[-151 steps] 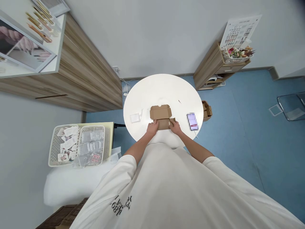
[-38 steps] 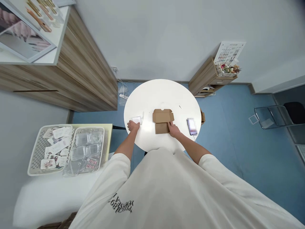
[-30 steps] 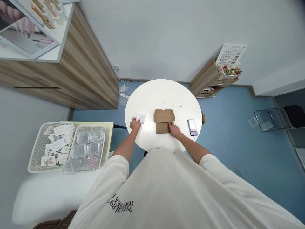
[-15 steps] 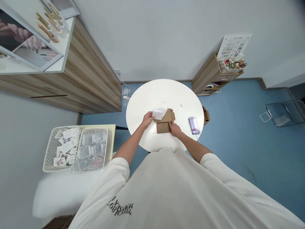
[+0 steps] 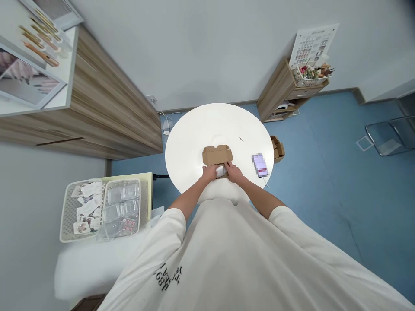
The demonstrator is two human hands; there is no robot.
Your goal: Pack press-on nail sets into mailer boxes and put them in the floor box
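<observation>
A small brown cardboard box (image 5: 217, 156) lies on the white round table in front of me, its lid raised and flaps spread. Inside its lower part sits a white, soft-looking wrapped packet (image 5: 221, 171), partly covered by my fingers. My left hand (image 5: 210, 172) grips the packet's left end, at the box's left side. At the opposite side, my right hand (image 5: 234, 173) has its fingers closed on the box's right edge, beside the packet. The fingertips of both hands are partly hidden.
The round table (image 5: 217, 121) also bears a phone (image 5: 260, 165) with a cable at right and a small dark sliver (image 5: 241, 139). White baskets (image 5: 81, 211) of cards and clear cases stand at left. An open carton (image 5: 277, 149) is on the floor right of the table.
My left hand has brought the white packet down and rightward into the box. The lid now stands fully visible behind it. My right hand stays at the box's right side; the view has shifted slightly.
</observation>
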